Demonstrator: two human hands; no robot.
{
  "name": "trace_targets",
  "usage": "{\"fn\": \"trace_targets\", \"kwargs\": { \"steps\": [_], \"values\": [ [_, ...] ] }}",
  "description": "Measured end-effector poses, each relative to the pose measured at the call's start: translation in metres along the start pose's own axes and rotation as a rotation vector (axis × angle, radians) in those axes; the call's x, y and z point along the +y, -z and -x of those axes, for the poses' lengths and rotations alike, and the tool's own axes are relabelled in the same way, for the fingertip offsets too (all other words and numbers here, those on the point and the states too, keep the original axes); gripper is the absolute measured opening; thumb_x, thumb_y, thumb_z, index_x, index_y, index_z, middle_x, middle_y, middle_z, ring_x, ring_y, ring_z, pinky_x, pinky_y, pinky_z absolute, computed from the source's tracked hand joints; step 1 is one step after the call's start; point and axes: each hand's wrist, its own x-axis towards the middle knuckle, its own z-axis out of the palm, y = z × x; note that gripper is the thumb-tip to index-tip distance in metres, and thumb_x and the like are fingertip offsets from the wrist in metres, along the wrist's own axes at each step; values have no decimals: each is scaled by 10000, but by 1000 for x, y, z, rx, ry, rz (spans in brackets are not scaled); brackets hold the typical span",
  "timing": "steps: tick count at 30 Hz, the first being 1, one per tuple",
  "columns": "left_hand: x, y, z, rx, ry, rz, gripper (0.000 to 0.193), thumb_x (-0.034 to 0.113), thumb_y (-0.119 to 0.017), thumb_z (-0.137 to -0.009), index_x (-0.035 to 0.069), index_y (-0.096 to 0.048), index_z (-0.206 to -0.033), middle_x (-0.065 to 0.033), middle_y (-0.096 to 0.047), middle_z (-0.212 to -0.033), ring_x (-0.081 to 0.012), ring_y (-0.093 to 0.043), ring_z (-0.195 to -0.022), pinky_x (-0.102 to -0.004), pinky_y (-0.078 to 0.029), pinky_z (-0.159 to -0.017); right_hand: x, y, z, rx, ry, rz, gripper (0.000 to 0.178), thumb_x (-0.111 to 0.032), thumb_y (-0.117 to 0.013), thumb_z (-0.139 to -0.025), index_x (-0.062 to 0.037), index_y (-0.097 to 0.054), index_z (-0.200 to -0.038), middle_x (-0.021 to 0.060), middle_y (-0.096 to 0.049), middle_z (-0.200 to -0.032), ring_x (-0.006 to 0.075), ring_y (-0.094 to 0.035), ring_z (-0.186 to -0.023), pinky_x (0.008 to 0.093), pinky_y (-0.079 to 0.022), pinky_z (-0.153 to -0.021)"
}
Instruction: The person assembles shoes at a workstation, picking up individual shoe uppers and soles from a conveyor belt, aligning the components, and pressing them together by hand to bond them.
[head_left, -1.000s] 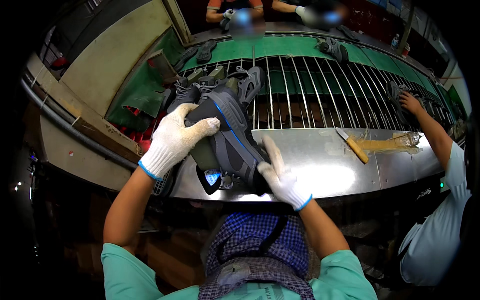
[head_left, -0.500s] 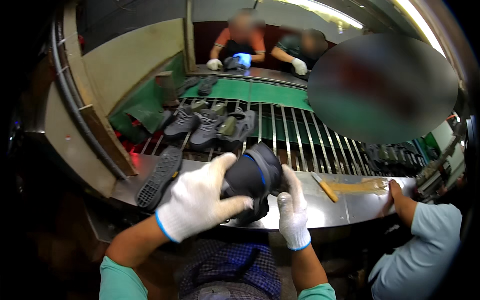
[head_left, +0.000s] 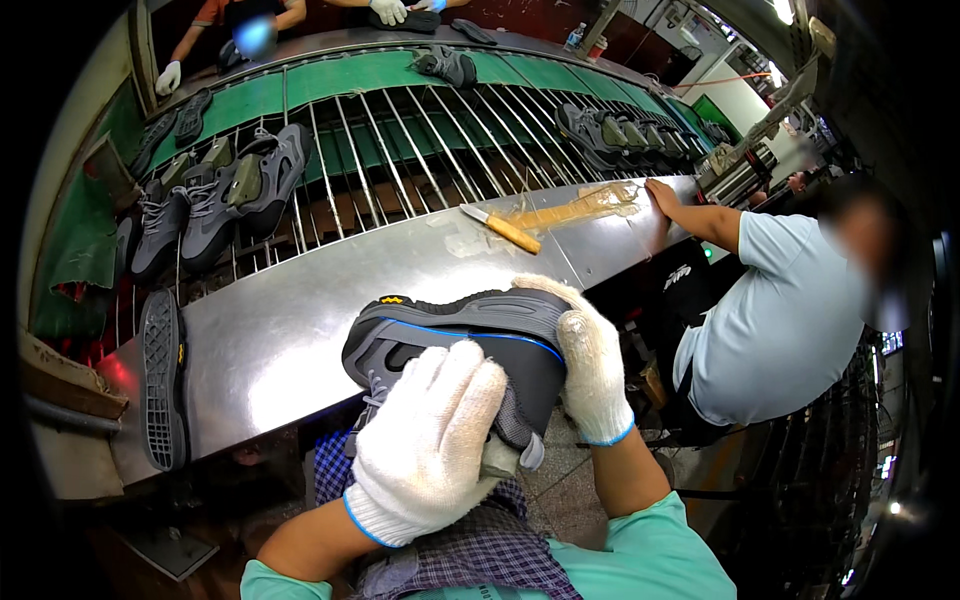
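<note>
A grey and black shoe (head_left: 520, 370) is held in front of me on its side, its sole edge facing up and away and a thin blue line running along the join. My left hand (head_left: 430, 440), in a white knit glove, is closed round the upper near the laces. My right hand (head_left: 585, 360), gloved alike, grips the heel end and sole. Part of the upper is hidden behind the left fingers. A loose grey sole (head_left: 163, 380) lies tread up on the metal bench at the left. A knife with a yellow handle (head_left: 513, 234) rests beyond the shoe.
The metal bench edge (head_left: 260, 340) runs before me, with a metal-bar rack (head_left: 390, 160) behind it. Several grey shoes (head_left: 210, 205) stand on the rack at left, more at far right. A green belt (head_left: 330, 75) lies beyond. A person (head_left: 770, 300) stands at right; others work opposite.
My view has swung to the right. The shoe has turned from heel-on to lengthwise and come closer to me. My hands have shifted on it, both keeping hold.
</note>
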Motion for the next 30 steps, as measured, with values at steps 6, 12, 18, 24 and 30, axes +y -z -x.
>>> {"fn": "trace_targets", "kwargs": {
  "steps": [6, 12, 18, 24, 30],
  "values": [
    [-11, 15, -10, -72, -70, 43, 750, 104, -892, -561, -79, -682, -1258, -303, -683, -1257, -483, -729, -1103, -517, -626, -961, -37, 20, -16, -262, 21, 482, 476, -335, -628, -1101, 28, -644, -1407, 189, -792, -1101, 240, -773, -971, 347, -610, -903],
    [-6, 1, 1, -50, -96, 25, 668, 96, -873, -586, -57, -705, -1215, -274, -695, -1237, -463, -744, -1077, -518, -634, -955, -10, 19, 0, -163, -246, 139, 399, -245, -592, -1106, 15, -674, -1396, 187, -759, -1246, 219, -714, -1157, 344, -558, -1022],
    [-6, -4, 13, -87, -166, -37, 547, 219, -864, -672, -21, -753, -1150, -247, -727, -1187, -432, -755, -1064, -521, -644, -948, -14, 20, 11, -235, -192, 300, 451, -259, -611, -1091, 54, -651, -1413, 214, -770, -1233, 243, -746, -1117, 361, -580, -999],
    [-5, 1, 19, -192, -287, -39, 402, 270, -765, -834, 23, -789, -1150, -217, -749, -1193, -381, -766, -1063, -504, -663, -902, -35, 30, 22, -435, -275, 534, 534, -287, -660, -1043, 62, -621, -1445, 238, -777, -1210, 281, -774, -1065, 398, -598, -977],
    [-1, -6, 44, -252, -354, 25, 392, 264, -713, -874, 29, -791, -1178, -201, -741, -1232, -377, -743, -1092, -496, -659, -899, -23, 22, 49, -470, -295, 647, 478, -352, -614, -1078, 0, -642, -1399, 255, -775, -1070, 419, -786, -943, 458, -625, -839]
  ]
}}
